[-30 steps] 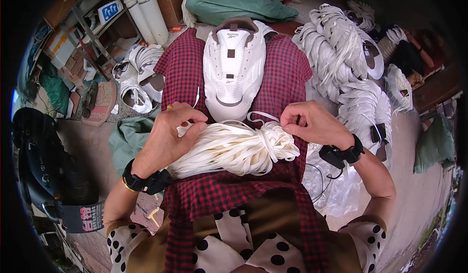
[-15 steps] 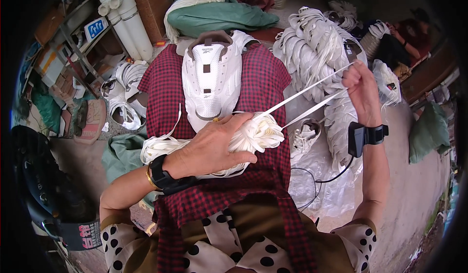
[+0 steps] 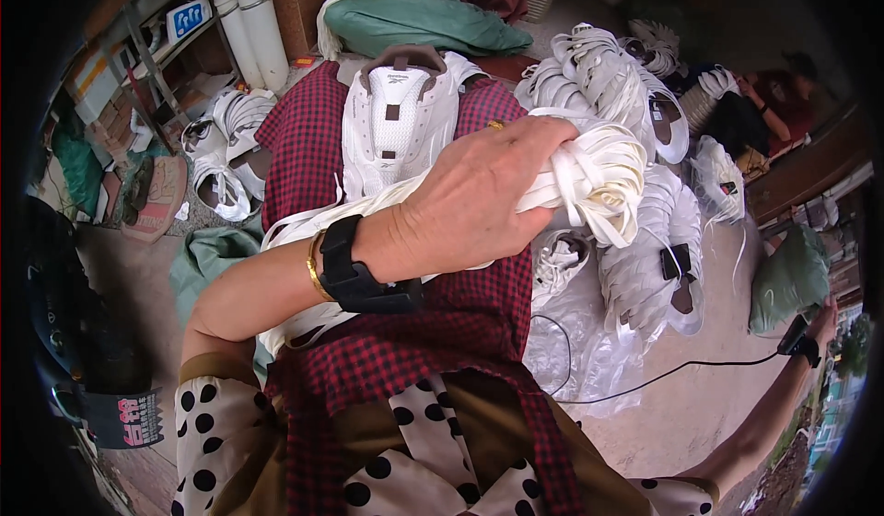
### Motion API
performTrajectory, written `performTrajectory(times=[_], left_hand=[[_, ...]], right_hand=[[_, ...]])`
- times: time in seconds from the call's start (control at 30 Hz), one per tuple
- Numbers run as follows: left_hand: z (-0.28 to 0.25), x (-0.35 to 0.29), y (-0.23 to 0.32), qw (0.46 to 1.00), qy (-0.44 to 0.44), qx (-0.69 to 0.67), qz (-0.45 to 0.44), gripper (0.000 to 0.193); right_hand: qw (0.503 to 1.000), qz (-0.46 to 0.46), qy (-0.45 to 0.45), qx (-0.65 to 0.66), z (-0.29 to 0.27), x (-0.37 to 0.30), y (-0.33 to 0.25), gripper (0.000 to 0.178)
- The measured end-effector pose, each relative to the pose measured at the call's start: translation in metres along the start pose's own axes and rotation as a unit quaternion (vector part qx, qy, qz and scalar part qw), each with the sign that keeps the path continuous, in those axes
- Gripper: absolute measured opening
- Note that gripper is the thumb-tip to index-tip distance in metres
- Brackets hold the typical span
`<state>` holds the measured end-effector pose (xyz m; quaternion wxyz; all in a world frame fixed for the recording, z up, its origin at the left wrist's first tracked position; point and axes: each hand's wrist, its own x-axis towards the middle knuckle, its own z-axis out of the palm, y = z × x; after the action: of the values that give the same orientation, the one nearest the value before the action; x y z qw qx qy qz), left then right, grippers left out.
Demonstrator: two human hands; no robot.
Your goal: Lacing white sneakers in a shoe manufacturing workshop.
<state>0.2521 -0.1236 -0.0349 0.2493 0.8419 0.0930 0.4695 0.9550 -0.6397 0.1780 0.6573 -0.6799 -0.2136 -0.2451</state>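
My left hand (image 3: 470,203) is raised across the middle, shut on a thick bundle of flat white laces (image 3: 599,171). More of the laces trail down under my forearm to my lap. Behind it a white shoe upper (image 3: 396,120) lies on a red checked cloth (image 3: 304,139) spread over my knees. My right hand (image 3: 822,318) is stretched far out to the right rim, a black band on its wrist. It is too small and dim to show what it holds.
A heap of white shoe uppers (image 3: 645,267) lies on the floor at right, more white uppers (image 3: 221,166) at left. A green bundle (image 3: 414,19) and white pipes (image 3: 249,19) stand behind. A green sack (image 3: 783,281) and a thin black cable (image 3: 663,373) are at right.
My left hand has lifted the lace bundle up and to the right. My right arm has swung from beside the bundle far out to the right and down.
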Motion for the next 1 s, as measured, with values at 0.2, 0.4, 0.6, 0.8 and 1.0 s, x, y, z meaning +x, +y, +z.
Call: performTrajectory(times=[0.2,0.4,0.6,0.8,1.0], left_hand=[[0.039,-0.014,0.004,0.941,-0.286,0.148,-0.103,0.052],[0.034,-0.019,0.017,0.961,-0.25,0.068,-0.096,0.042],[0.053,-0.028,0.015,0.947,-0.294,0.095,-0.085,0.038],[0.062,-0.028,0.012,0.95,-0.284,0.113,-0.071,0.028],[0.016,-0.018,0.014,0.898,-0.347,0.166,-0.215,0.031]], right_hand=[[0.871,0.107,-0.479,-0.005,0.308,-0.356,-0.019,0.023],[0.668,0.012,-0.739,0.084,0.372,-0.497,-0.1,0.049],[0.565,-0.034,-0.814,0.127,0.353,-0.5,-0.107,0.081],[0.719,-0.125,-0.683,0.006,0.326,-0.562,-0.096,0.064],[0.787,-0.066,-0.609,0.075,0.373,-0.545,-0.055,0.035]])
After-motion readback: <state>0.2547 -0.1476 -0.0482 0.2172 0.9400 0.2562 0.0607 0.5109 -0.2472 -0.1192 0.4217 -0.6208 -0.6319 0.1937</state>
